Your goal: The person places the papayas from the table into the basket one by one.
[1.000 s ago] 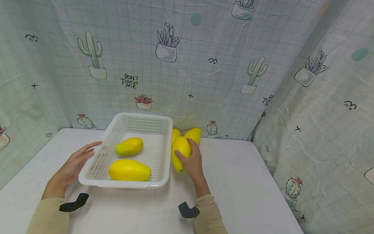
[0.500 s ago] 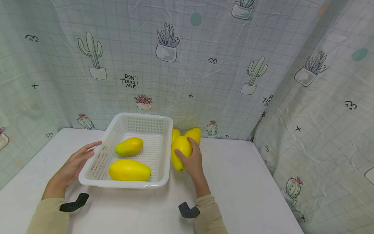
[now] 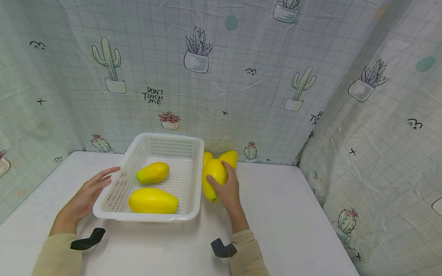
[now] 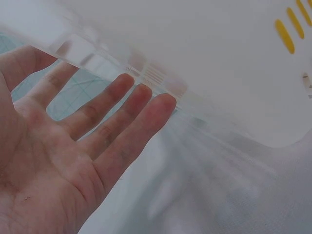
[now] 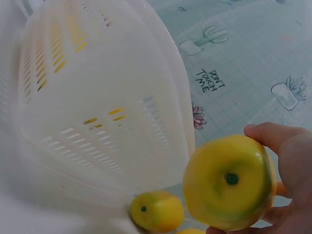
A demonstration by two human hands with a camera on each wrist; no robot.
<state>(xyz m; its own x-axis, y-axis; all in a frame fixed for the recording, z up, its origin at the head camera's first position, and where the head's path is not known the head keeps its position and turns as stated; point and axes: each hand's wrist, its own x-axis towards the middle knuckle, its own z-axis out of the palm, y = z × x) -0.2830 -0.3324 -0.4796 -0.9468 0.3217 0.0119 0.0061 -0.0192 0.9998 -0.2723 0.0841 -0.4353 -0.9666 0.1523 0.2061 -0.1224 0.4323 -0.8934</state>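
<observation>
A white plastic basket (image 3: 193, 184) holds a smaller mango (image 3: 153, 173) and a larger yellow mango (image 3: 153, 201). My left hand (image 3: 84, 197) is at the basket's left side, its fingers extended and their tips right at the outer wall in the left wrist view. Beyond the basket's right side, my right hand (image 3: 228, 191) grips a yellow mango (image 3: 214, 168) between thumb and fingers. The right wrist view shows this mango (image 5: 226, 195) end-on, its dark stem spot facing the camera. Two more mangoes, one at left (image 3: 208, 157) and one at right (image 3: 229, 158), lie behind it, partly hidden.
Everything stands on a white table (image 3: 276, 214). A cactus-print curtain (image 3: 255, 92) hangs close behind the basket and along both sides. A dark wrist camera mount shows at each beige sleeve (image 3: 246, 251).
The mango in my right hand has shifted very slightly upward in the head view. My left hand and the basket stay where they were.
</observation>
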